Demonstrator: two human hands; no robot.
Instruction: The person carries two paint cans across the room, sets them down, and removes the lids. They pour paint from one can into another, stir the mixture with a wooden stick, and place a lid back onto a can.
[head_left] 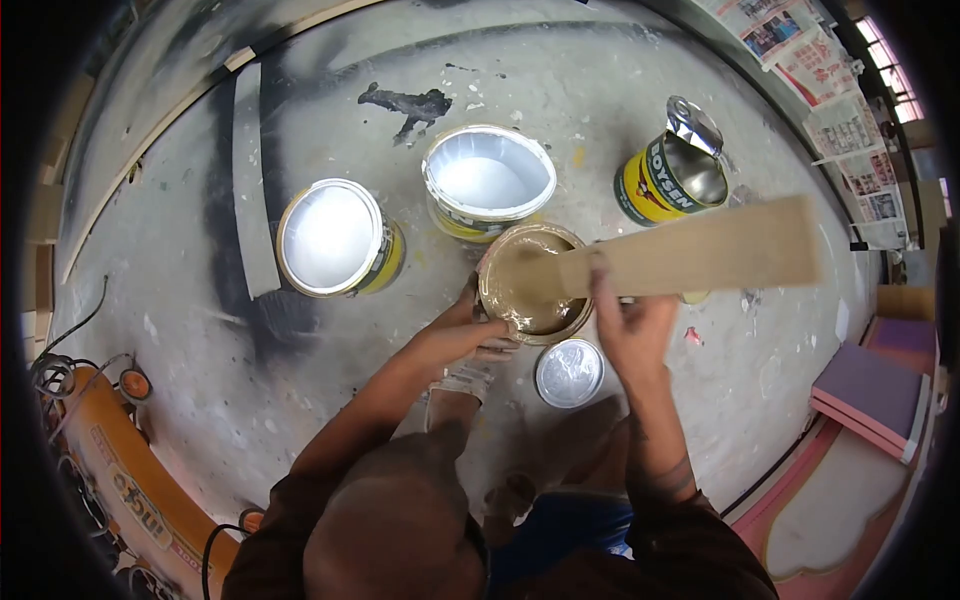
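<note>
My left hand [468, 332] grips the side of an open paint can [580, 328] that holds a glossy tan liquid. My right hand [637, 325] is closed around a flat wooden paddle [705, 250], whose lower end dips into the can. That end is blurred and partly hidden in the liquid. Just below the can, a round metal lid [569, 373] lies on the floor. Behind the can stands an open tin of white paint [490, 185], and to its left is another white-filled tin [330, 238].
An opened Boysen can [655, 183] with its lid bent up stands at the upper right. A flat strip [255, 180] lies on the paint-stained floor [390, 340]. An orange machine [150, 490] with cables is lower left; purple and pink panels [865, 400] are at right.
</note>
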